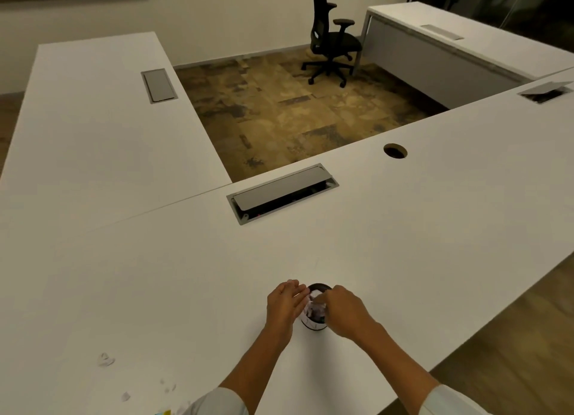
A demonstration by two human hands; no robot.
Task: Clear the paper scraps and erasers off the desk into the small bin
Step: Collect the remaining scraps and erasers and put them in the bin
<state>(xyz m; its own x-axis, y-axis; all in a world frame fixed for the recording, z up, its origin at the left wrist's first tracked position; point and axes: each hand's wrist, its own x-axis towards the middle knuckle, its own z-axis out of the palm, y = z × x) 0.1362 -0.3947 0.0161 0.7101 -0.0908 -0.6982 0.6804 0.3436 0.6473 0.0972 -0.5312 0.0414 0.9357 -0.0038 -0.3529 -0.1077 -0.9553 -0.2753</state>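
A: Where is the small bin (314,324)?

B: On the white counter (403,228), near its front edge, between both hands. It is a small round cup, dark rim, pale wall. White crumpled paper (315,306) fills it to the top.

A: Left hand (284,304)?

B: Against the left side of the bin, fingers fairly straight and lying along the rim. Whether it truly grips the wall, I cannot tell; it reads as loose and flat.

A: Right hand (343,310)?

B: Over the mouth of the bin, fingers bent down toward the paper. They look pinched at the scraps there, but the blur keeps me from being sure.

A: Anything left on the counter?

B: Yes. Paper scraps (106,359) lie well to the left, near the front edge, and a few smaller bits (167,386) below them. A yellow piece (166,412) shows at the very bottom edge. I cannot pick out any erasers.

A: Surroundings?

B: A grey cable hatch (281,192) sits further back in the counter, lid partly raised, with a round cable hole (395,151) to its right. A black office chair (330,38) stands on the patterned carpet beyond. Pale sleeves (217,402) cover both forearms near the bottom.
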